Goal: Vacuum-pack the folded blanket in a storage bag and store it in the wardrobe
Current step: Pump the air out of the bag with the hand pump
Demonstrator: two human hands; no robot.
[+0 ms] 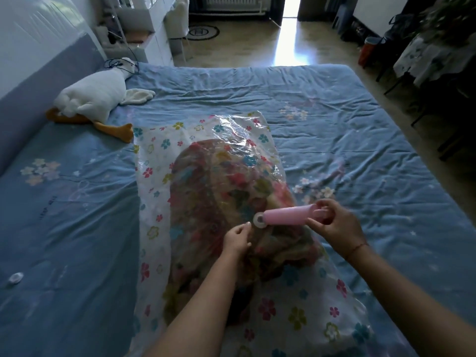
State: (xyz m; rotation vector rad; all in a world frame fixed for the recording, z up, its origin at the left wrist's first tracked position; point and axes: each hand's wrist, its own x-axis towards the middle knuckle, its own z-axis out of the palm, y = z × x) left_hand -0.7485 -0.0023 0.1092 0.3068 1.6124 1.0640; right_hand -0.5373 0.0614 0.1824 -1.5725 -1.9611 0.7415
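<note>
A home bedroom: a wide bed [322,104] under a rumpled blue flowered sheet fills the view, with a white plush goose [95,96] lying near its far left corner. Beyond the bed's far edge stand white drawers [157,45], a radiator [229,0] and a round rug [203,31] on polished floor.

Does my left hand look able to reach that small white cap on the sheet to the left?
Probably yes: the cap lies bare on the sheet, nothing standing between it and the left hand, though it's well off sideways.
</note>
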